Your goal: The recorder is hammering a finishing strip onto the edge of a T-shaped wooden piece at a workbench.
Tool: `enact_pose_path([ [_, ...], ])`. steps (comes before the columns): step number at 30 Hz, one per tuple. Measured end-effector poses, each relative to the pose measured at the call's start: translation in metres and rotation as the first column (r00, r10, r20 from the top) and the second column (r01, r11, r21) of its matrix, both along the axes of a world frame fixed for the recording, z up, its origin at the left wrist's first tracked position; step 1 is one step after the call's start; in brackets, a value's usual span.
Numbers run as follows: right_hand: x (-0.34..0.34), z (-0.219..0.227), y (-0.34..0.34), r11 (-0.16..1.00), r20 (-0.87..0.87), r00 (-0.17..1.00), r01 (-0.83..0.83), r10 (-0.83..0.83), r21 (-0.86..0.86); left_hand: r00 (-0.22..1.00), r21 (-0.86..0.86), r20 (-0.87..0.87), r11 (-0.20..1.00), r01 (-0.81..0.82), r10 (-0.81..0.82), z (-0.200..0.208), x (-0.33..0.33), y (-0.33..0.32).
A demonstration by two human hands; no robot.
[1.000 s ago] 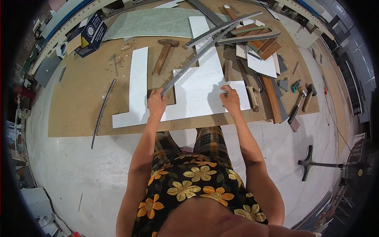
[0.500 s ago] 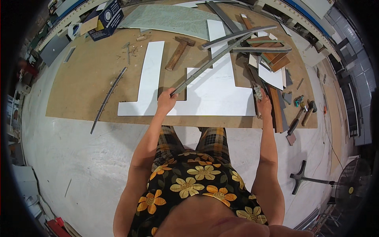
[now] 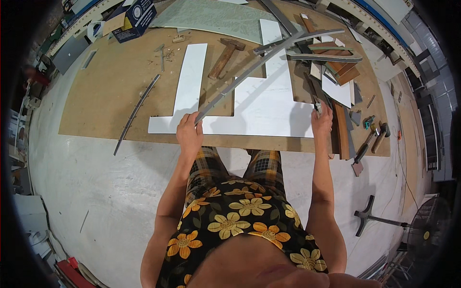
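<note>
Head view, the only one: workshop with a pale floor (image 3: 96,182); broad brown worktable (image 3: 105,96) ahead of the wearer; blue box (image 3: 130,21) at its far left, fan (image 3: 430,223) standing on the floor to the right; mixed offcuts (image 3: 338,91) piled on the table's right side.

Left hand (image 3: 189,132) closed on the near end of a long grey strip (image 3: 249,71); strip runs diagonally away to the right, crossing above the cut-out white panel (image 3: 269,115), its shadow falling on the white; panel lies flat along the table's near edge; hammer (image 3: 222,62) behind it, left of the strip.

Right hand (image 3: 322,120) at the panel's right end, well apart from the left; fingers appear closed on a small pale item (image 3: 317,106), kind too small to tell.

Step in hand, as judged: handling the strip by one end while the right hand manages the small item; any further move of the strip would call for a steady left grip and clearance from the pile.

Against the frame a second ago: right hand was over the panel, now at its right end; left hand grips the strip in both; whole view has shifted somewhat.
</note>
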State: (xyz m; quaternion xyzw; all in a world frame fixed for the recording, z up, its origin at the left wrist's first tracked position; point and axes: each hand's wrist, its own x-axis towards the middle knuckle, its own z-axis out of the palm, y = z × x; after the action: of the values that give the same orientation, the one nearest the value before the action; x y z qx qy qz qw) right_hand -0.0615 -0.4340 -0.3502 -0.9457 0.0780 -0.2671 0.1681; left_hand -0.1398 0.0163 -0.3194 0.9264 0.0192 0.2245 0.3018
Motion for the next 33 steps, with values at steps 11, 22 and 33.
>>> enact_pose_path([
  [11, -0.001, 0.040, 0.232, 0.032, -0.071, 0.717, 0.068, 0.694, 0.997, 0.973, 0.130, 0.197, 0.981, -0.145, 0.118, -0.027, -0.095, 0.019],
  [22, -0.045, 0.006, 0.293, 0.037, -0.185, 0.523, 0.281, 0.832, 0.959, 0.959, 0.043, -0.104, 0.965, -0.259, 0.262, -0.055, -0.185, 0.115],
  [33, -0.039, -0.038, 0.266, -0.086, -0.206, 0.455, 0.541, 0.866, 0.837, 0.997, 0.249, -0.077, 0.968, 0.023, -0.004, -0.042, -0.078, 0.169],
])
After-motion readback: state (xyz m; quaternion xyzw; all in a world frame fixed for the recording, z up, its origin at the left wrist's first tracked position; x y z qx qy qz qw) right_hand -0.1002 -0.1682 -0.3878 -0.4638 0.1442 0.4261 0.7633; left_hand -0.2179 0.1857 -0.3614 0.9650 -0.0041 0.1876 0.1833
